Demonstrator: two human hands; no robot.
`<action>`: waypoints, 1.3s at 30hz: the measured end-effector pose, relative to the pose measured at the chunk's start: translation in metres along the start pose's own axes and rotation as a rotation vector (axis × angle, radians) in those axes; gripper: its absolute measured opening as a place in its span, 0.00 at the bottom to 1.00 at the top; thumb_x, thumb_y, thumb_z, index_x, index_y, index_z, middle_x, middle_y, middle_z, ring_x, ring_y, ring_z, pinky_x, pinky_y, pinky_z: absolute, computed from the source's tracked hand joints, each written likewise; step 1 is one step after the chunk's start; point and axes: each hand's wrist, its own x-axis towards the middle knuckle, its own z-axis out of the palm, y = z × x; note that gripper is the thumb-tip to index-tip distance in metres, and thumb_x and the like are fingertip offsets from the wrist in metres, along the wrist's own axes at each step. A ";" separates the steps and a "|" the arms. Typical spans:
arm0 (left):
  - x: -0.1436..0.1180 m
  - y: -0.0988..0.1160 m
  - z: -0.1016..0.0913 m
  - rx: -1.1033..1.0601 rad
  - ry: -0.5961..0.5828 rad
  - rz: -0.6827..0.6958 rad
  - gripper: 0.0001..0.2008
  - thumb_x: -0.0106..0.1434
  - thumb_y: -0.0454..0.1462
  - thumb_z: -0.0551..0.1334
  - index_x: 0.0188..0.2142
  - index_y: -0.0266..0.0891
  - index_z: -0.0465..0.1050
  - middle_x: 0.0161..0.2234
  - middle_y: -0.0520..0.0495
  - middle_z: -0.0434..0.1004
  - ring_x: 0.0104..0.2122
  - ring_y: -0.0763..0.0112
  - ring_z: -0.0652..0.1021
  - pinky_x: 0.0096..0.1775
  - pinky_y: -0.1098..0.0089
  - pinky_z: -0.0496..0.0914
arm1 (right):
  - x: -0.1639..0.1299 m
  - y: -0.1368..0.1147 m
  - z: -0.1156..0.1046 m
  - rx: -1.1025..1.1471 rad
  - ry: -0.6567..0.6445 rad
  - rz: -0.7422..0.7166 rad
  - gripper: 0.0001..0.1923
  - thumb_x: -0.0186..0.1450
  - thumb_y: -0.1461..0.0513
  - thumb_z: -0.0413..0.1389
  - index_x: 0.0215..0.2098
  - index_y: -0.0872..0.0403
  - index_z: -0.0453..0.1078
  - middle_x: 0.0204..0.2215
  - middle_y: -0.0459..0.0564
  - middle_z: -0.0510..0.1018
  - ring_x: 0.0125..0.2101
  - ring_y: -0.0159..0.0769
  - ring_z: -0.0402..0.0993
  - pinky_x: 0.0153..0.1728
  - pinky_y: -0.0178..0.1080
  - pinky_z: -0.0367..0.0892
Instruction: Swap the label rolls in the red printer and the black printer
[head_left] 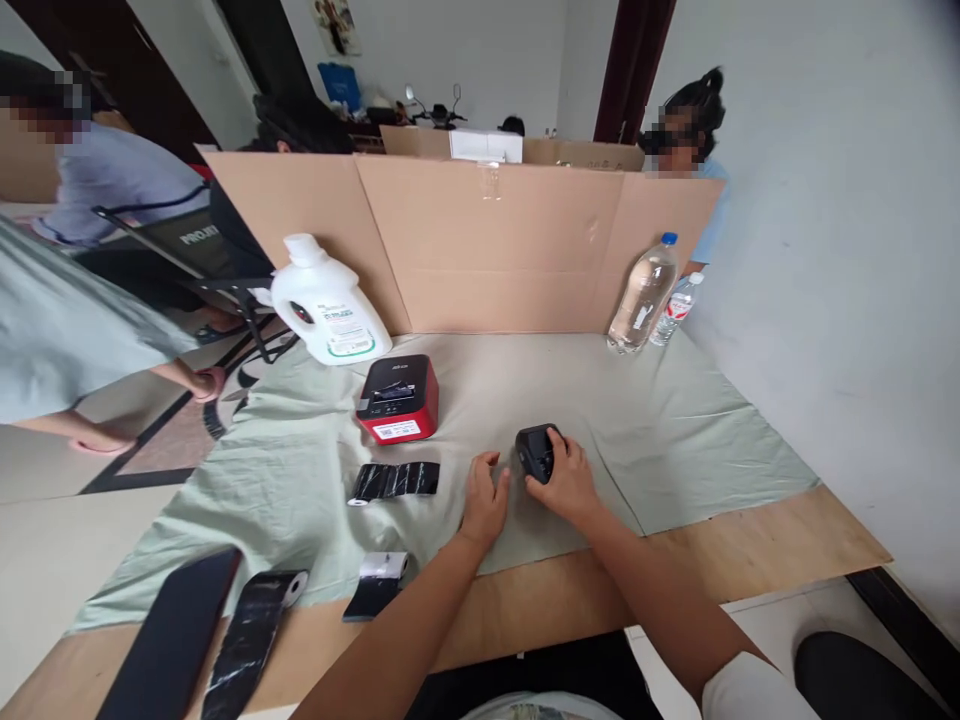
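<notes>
Near the middle of the pale green cloth [675,440], the right hand [570,482] closes its fingers on a small black plastic device [535,452], while the left hand [484,500] rests beside it, fingers loosely spread, holding nothing.

A small black device [535,452] with rounded corners lies on the pale green cloth, partly covered at its right.

Red-and-black label printer [397,399] on pale green cloth [675,430], white plastic detergent jug [328,305], two clear water bottles [643,295], brown cardboard screen [480,240], black film rolls [395,481], wooden desk [787,550]
</notes>
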 end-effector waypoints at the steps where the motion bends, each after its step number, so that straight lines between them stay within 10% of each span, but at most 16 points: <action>1: -0.001 0.003 0.000 0.085 -0.097 0.016 0.21 0.68 0.47 0.50 0.55 0.39 0.62 0.52 0.36 0.69 0.54 0.54 0.70 0.54 0.49 0.64 | 0.015 0.015 -0.002 0.009 0.028 0.026 0.43 0.52 0.51 0.61 0.63 0.53 0.54 0.52 0.65 0.66 0.51 0.57 0.65 0.48 0.57 0.63; 7: -0.003 0.028 -0.005 0.446 -0.656 0.229 0.26 0.66 0.47 0.54 0.63 0.48 0.58 0.67 0.45 0.52 0.67 0.52 0.50 0.64 0.43 0.40 | 0.122 0.116 -0.037 -0.124 0.162 0.391 0.43 0.51 0.51 0.61 0.61 0.58 0.56 0.51 0.67 0.66 0.51 0.56 0.64 0.50 0.57 0.60; 16: -0.001 0.035 -0.008 0.419 -0.683 0.173 0.26 0.66 0.46 0.55 0.63 0.47 0.59 0.68 0.46 0.52 0.68 0.53 0.49 0.64 0.42 0.40 | 0.145 0.159 -0.066 -0.267 0.041 0.624 0.45 0.55 0.50 0.59 0.65 0.60 0.51 0.60 0.74 0.56 0.60 0.64 0.54 0.54 0.60 0.53; 22: 0.007 0.043 -0.044 -0.121 -0.455 -0.013 0.26 0.64 0.46 0.59 0.60 0.44 0.61 0.62 0.38 0.62 0.61 0.56 0.65 0.58 0.51 0.63 | 0.153 0.094 -0.035 -0.300 0.121 0.133 0.36 0.59 0.54 0.55 0.62 0.60 0.55 0.66 0.68 0.48 0.66 0.60 0.39 0.60 0.61 0.42; 30: 0.115 -0.032 -0.157 -0.331 0.547 -0.413 0.17 0.66 0.45 0.56 0.49 0.39 0.67 0.49 0.42 0.73 0.53 0.59 0.72 0.55 0.59 0.66 | 0.134 -0.082 0.067 0.395 -0.277 -0.211 0.37 0.55 0.49 0.60 0.60 0.50 0.60 0.56 0.57 0.70 0.55 0.45 0.68 0.53 0.49 0.66; 35: 0.140 -0.072 -0.169 -0.586 0.427 -0.585 0.15 0.65 0.42 0.56 0.47 0.35 0.70 0.45 0.41 0.77 0.51 0.59 0.74 0.55 0.57 0.66 | 0.108 -0.156 0.099 0.799 -0.526 -0.014 0.48 0.51 0.52 0.66 0.65 0.49 0.53 0.58 0.53 0.69 0.58 0.50 0.65 0.58 0.53 0.62; 39: 0.136 -0.071 -0.151 -0.760 0.306 -0.535 0.16 0.64 0.41 0.57 0.48 0.35 0.71 0.47 0.41 0.78 0.51 0.59 0.75 0.56 0.56 0.67 | 0.106 -0.164 0.091 0.934 -0.530 0.098 0.48 0.52 0.54 0.66 0.66 0.46 0.51 0.57 0.47 0.71 0.57 0.48 0.67 0.59 0.53 0.62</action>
